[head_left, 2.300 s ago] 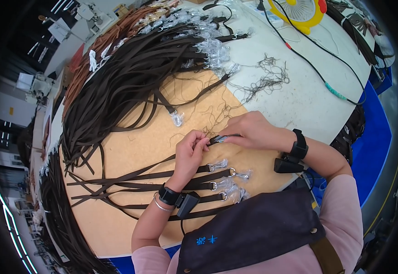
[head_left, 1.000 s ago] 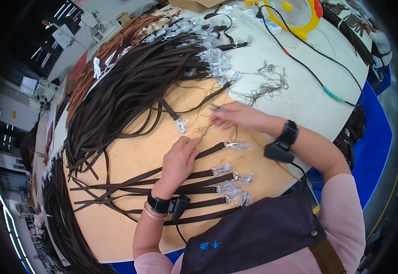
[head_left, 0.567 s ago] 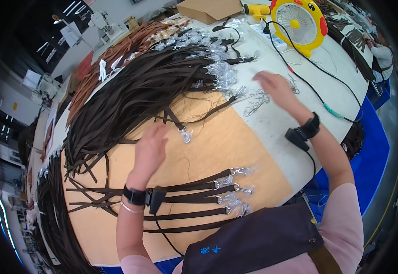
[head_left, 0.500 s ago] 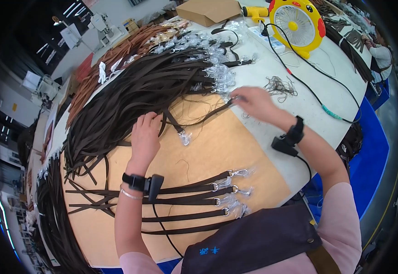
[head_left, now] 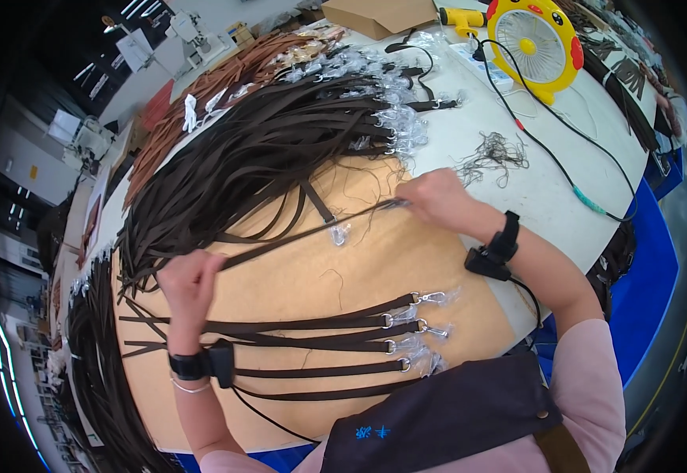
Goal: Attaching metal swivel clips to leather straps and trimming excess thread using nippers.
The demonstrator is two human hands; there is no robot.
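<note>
A dark brown strap (head_left: 300, 234) is stretched taut and slanting across the table between my two hands. My left hand (head_left: 191, 285) is closed round it at the left, and my right hand (head_left: 438, 199) grips its right end, where the fingers hide the tip. Behind it spreads a large pile of dark straps (head_left: 257, 142), their metal clips wrapped in see-through plastic (head_left: 399, 126). One strap end with a wrapped clip (head_left: 337, 231) hangs out of the pile just past the taut strap. Nearer me, several straps (head_left: 328, 342) lie side by side, with their clips to the right.
Tan paper (head_left: 470, 315) covers part of the white table (head_left: 572, 158). Loose threads (head_left: 497, 156) lie beyond my right hand. A yellow fan (head_left: 533, 47), cables and a cardboard box (head_left: 379, 16) stand at the back. Brown straps (head_left: 233, 75) lie at the far left, a blue bin (head_left: 647, 268) at right.
My left hand has come away from the pile, toward me and to the left, drawing the strap straight. My right hand has shifted slightly nearer, still holding its end.
</note>
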